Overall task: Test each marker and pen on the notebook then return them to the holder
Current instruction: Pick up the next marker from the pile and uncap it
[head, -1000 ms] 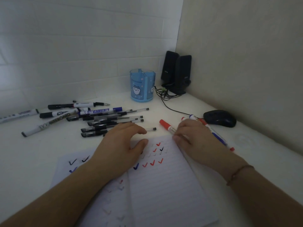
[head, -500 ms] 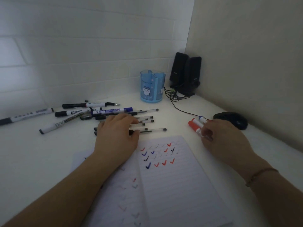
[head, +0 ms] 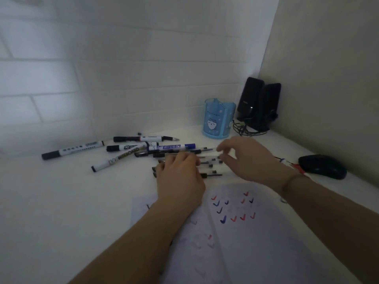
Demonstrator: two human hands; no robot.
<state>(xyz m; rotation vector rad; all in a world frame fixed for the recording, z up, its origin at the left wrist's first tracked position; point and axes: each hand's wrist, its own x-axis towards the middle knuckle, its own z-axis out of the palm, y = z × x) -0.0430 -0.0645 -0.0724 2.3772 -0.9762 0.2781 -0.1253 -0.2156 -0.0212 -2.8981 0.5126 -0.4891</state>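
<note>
The open notebook [head: 246, 232] lies in front of me with red, blue and black ticks on its pages. Behind it is a pile of black gel pens [head: 209, 175]. My left hand [head: 180, 179] lies on the pile with fingers bent over the barrels; whether it grips one is hidden. My right hand [head: 246, 158] reaches in from the right, thumb and forefinger apart at the pens' ends. The blue holder [head: 218, 121] stands at the back by the wall. Red and blue markers [head: 289, 163] lie behind my right wrist.
Several whiteboard markers [head: 114, 158] are scattered left of the pile, one far left [head: 71, 149]. A black mouse [head: 322, 167] sits at the right by the wall. Two black speakers [head: 258, 103] with cables fill the corner beside the holder.
My right hand left the red and blue markers by the mouse and moved left to the pen pile. My left hand slid off the notebook onto the pens.
</note>
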